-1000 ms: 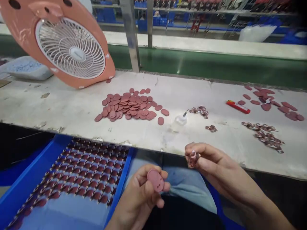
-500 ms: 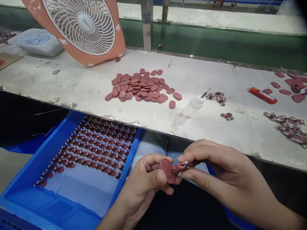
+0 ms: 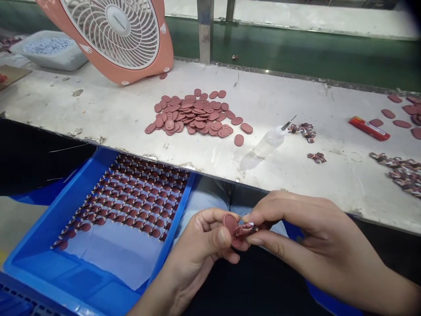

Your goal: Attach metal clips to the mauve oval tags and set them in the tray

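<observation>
Between thumb and fingers, my left hand (image 3: 205, 241) grips a reddish-brown oval disc (image 3: 230, 223), held up at a tilt. A small painted figurine (image 3: 246, 230), brown with white bits, is pinched in my right hand (image 3: 296, 232) and meets the disc's face. Both hands are just in front of the bench edge, above my lap. Whether the two pieces are stuck together I cannot tell. On the bench beyond are a pile of similar discs (image 3: 194, 114) and a clear needle-tipped squeeze bottle (image 3: 270, 141).
A blue tray (image 3: 82, 281) at lower left holds rows of figurines on discs. Loose figurines (image 3: 399, 173) and a red lighter-like object (image 3: 369, 128) lie at right. An orange fan (image 3: 166, 48) and a plastic tub (image 3: 54, 61) stand on the bench (image 3: 121, 112).
The figurine in my right hand now sits closer against the disc, overlapping it more. The camera view has shifted slightly. Both hands keep their grip.
</observation>
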The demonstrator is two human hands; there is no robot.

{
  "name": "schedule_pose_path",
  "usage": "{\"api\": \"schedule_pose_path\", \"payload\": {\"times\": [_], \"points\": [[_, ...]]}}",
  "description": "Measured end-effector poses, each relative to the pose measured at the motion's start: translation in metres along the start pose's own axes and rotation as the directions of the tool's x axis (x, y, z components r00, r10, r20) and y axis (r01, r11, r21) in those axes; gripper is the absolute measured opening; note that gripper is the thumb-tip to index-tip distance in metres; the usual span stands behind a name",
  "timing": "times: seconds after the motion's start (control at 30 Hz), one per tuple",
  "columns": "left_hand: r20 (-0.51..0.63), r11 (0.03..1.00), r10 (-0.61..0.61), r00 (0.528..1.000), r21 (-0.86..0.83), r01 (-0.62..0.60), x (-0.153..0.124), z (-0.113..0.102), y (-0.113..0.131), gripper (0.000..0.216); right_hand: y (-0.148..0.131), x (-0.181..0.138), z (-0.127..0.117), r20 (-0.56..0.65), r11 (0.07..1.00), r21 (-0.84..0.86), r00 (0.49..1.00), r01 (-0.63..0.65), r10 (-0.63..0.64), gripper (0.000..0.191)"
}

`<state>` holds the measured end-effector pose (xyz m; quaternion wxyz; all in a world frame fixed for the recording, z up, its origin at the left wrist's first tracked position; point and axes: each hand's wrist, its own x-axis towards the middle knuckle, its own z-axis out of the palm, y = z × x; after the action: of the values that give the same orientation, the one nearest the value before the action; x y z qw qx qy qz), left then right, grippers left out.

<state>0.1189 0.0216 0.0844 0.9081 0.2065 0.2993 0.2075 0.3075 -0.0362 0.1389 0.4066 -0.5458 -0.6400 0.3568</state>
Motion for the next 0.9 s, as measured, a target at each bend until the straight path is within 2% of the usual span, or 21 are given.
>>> {"api": "schedule_pose_path", "payload": {"times": [0.5, 0.6, 0.9], "points": [[-0.029, 1.0, -0.015, 0.999, -0.02, 0.015, 0.003, -0.002, 0.0, 0.035, -0.002, 0.016, -0.003, 0.06, 0.998, 0.029, 0.997, -0.059, 0.057, 0.014], [-0.026, 1.0, -0.021, 0.999, -0.024, 0.02, 0.004, -0.001, 0.002, 0.034, -0.001, 0.019, -0.003, 0.081, 0.996, 0.033, 0.994, -0.078, 0.075, 0.01], [-0.051, 1.0, -0.011, 0.999, 0.008, 0.011, 0.003, 0.0, 0.003, 0.033, -0.002, 0.015, -0.003, 0.043, 0.987, 0.095, 0.991, -0.133, 0.129, 0.008]]}}
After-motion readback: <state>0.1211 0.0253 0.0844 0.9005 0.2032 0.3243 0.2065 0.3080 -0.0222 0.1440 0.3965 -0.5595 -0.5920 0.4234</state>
